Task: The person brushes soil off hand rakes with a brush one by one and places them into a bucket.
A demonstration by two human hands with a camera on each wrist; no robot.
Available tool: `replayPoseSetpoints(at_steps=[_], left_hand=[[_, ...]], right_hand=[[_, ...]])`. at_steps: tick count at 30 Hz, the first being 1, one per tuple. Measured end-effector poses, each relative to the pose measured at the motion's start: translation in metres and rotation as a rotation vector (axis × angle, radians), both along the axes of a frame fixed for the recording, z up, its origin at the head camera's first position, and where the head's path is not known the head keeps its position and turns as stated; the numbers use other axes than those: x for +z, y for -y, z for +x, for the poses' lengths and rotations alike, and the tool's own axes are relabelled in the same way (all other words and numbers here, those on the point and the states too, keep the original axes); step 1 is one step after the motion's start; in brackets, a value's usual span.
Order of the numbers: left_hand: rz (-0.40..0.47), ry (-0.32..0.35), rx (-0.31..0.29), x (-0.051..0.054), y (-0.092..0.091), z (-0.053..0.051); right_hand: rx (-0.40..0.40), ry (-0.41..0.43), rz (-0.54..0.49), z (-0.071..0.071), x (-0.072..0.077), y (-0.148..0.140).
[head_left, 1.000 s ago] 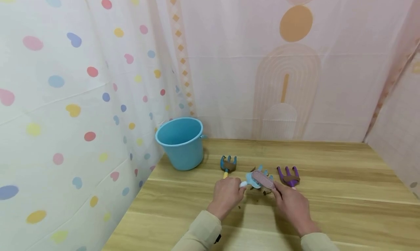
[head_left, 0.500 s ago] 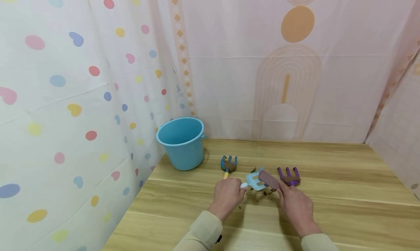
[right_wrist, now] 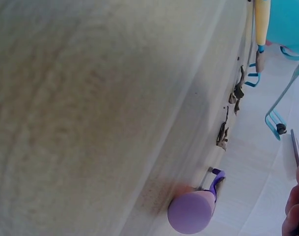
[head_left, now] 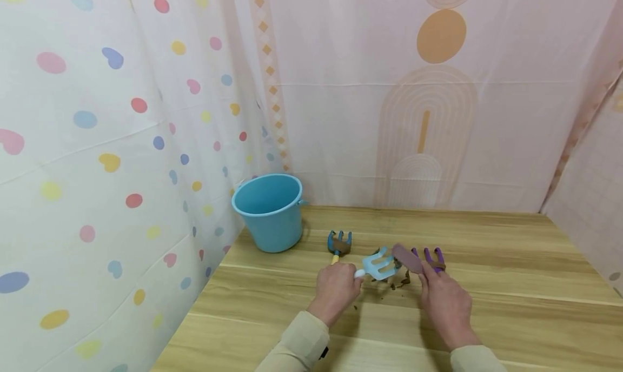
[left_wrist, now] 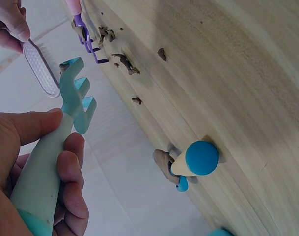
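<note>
My left hand (head_left: pixel 337 288) grips the pale handle of a light-blue hand rake (head_left: pixel 378 265), fingers curled round it in the left wrist view. The rake is raised above the table, and a dark brown lump (right_wrist: pixel 281 129) clings to one tine. A mauve brush (head_left: pixel 408 258) is held by my right hand (head_left: pixel 446 306), just right of the tines; the left wrist view shows its pale bristles (left_wrist: pixel 47 53) turned towards the rake. Brown clumps (left_wrist: pixel 125 64) lie scattered on the wood below. In the right wrist view only the fingertips of my right hand show.
A blue rake with a yellow handle (head_left: pixel 339 245) lies left, with brown stuff across its tines. On the right is a purple rake (head_left: pixel 438 259), similarly soiled and partly hidden by my right hand. A light-blue bucket (head_left: pixel 274 231) stands at the table's back left corner.
The brush has moved right, off the rake's tines. A brown strip seen across the tines half a second ago is gone from there, and more brown clumps show beneath. My left hand barely moved.
</note>
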State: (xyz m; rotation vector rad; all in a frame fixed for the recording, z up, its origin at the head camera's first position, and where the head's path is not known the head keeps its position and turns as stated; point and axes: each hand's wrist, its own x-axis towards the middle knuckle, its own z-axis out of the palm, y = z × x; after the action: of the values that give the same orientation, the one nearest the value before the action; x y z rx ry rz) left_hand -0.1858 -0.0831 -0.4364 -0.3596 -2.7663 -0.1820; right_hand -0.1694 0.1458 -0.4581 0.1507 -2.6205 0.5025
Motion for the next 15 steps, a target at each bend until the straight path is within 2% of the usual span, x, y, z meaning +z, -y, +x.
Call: replayPoseSetpoints(at_steps=[5,9,12,15], left_hand=[[-0.003,-0.005,0.012,-0.0005,0.0007,-0.0004],[-0.008,-0.002,0.017,-0.0001,0.0009,-0.0004],[-0.008,0.002,0.015,0.0014,0.0008,-0.0004],[-0.002,0.006,0.011,0.0033,0.0001,-0.0001]], right_hand=[[-0.023,0.014,-0.033,-0.0006,0.0023,-0.0026],[-0.024,-0.016,-0.071,-0.0014,0.0019,-0.0021],[0.016,-0.053,-0.082,-0.0016,-0.0002,0.0013],[0.09,-0.086,-0.085,-0.0017,-0.003,0.0065]])
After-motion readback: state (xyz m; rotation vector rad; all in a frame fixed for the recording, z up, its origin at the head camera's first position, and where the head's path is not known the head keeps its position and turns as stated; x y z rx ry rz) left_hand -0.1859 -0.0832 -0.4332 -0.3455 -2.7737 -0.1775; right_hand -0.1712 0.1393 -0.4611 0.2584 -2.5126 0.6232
